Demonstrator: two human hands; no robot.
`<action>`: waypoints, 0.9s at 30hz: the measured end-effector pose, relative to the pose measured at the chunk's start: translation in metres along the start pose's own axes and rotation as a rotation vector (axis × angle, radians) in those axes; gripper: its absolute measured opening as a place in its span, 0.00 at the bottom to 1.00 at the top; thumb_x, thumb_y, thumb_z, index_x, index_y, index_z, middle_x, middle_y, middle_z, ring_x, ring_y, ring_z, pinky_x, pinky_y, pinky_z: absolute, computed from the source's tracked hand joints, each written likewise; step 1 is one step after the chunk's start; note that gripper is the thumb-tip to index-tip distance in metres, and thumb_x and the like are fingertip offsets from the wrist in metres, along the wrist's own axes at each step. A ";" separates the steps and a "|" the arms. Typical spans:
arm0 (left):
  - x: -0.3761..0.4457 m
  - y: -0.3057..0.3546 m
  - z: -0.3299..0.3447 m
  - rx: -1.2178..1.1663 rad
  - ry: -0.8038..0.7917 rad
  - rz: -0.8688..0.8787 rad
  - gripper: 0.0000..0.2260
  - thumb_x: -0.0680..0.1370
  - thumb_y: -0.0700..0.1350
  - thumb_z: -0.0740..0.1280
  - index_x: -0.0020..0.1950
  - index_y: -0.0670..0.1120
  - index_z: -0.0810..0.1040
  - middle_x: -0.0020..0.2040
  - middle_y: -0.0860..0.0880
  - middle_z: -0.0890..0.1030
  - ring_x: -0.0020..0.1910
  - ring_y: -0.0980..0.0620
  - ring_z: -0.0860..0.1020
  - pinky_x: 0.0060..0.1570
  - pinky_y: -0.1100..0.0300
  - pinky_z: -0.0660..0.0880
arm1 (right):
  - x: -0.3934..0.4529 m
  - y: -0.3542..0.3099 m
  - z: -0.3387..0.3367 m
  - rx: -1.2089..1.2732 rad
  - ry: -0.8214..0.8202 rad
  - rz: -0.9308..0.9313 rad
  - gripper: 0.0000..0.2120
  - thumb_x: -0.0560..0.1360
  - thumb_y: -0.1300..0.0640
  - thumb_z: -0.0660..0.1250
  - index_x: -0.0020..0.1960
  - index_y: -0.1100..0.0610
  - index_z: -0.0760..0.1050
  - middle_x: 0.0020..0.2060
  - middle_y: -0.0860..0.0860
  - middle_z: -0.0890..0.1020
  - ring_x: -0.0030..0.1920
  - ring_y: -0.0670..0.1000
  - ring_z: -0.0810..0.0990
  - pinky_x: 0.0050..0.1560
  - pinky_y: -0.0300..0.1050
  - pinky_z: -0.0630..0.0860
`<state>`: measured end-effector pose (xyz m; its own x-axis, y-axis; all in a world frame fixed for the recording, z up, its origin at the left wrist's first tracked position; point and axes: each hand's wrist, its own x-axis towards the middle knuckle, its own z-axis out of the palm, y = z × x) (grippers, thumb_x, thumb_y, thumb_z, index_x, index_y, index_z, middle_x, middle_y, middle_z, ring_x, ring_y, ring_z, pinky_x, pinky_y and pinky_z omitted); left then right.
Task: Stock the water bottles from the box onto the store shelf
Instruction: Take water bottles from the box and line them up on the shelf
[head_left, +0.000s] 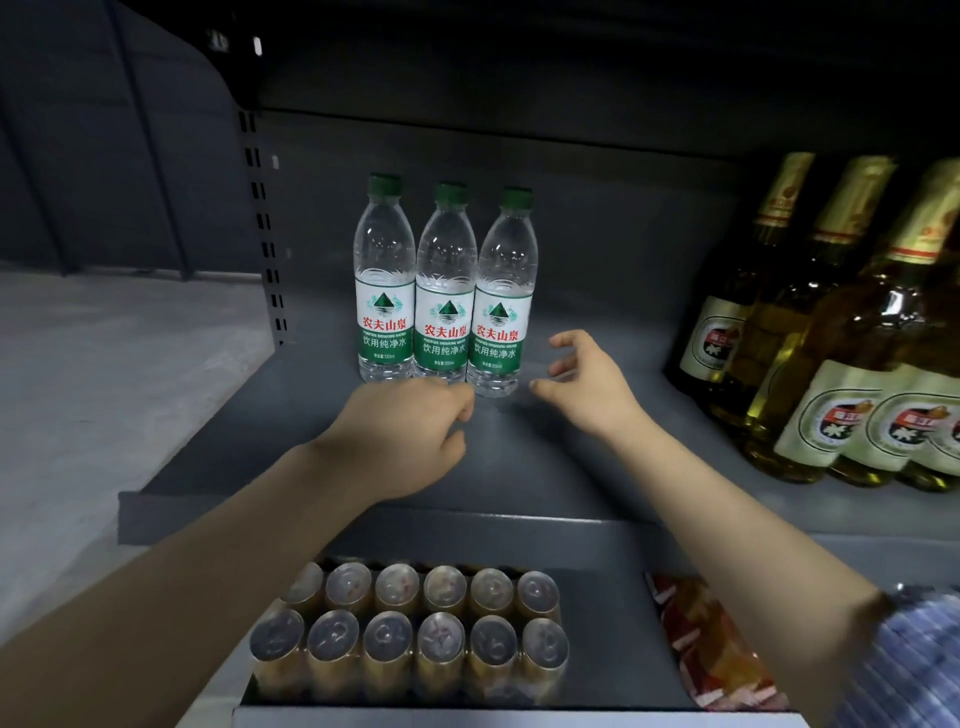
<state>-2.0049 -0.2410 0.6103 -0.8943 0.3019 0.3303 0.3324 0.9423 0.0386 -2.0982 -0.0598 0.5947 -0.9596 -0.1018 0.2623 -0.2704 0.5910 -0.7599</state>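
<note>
Three water bottles (445, 283) stand upright in a touching row at the back of the grey shelf (597, 322), green caps on, labels reading 农夫山泉 饮用纯净水. The left hand (402, 434) hangs loosely curled before them, gripping nothing; the right hand (584, 382) is spread, empty, beside them. Beer bottles (841, 332) at right are cut off. Below, a tray holds twelve cans (410, 631); their print is blurred.

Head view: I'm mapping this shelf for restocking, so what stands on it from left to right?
Slotted upright → left water bottle → middle water bottle → right water bottle → right hand → beer bottles. The left hand overlaps the water bottles' span, so I leave it out.
</note>
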 end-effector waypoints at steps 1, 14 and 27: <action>-0.002 0.004 -0.002 -0.001 -0.001 -0.005 0.09 0.78 0.48 0.57 0.56 0.50 0.70 0.55 0.53 0.76 0.54 0.49 0.74 0.43 0.59 0.65 | -0.004 0.001 -0.005 0.001 0.005 -0.005 0.22 0.70 0.60 0.70 0.62 0.57 0.67 0.44 0.51 0.73 0.41 0.51 0.73 0.45 0.40 0.69; -0.054 0.080 -0.013 0.000 0.123 -0.127 0.09 0.78 0.48 0.58 0.58 0.50 0.70 0.56 0.52 0.76 0.55 0.49 0.74 0.46 0.58 0.68 | -0.080 0.017 -0.064 0.027 0.045 -0.100 0.12 0.71 0.60 0.68 0.52 0.52 0.70 0.33 0.44 0.74 0.33 0.42 0.72 0.36 0.30 0.68; -0.114 0.136 -0.014 -0.041 0.082 -0.144 0.09 0.77 0.47 0.59 0.56 0.50 0.72 0.53 0.52 0.77 0.52 0.49 0.75 0.42 0.59 0.67 | -0.151 0.021 -0.087 0.009 0.035 -0.134 0.10 0.71 0.59 0.68 0.50 0.52 0.71 0.31 0.45 0.74 0.33 0.43 0.72 0.41 0.40 0.70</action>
<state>-1.8537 -0.1491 0.5910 -0.9066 0.1500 0.3943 0.2162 0.9678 0.1288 -1.9524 0.0378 0.5906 -0.9118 -0.1513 0.3818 -0.3965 0.5667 -0.7222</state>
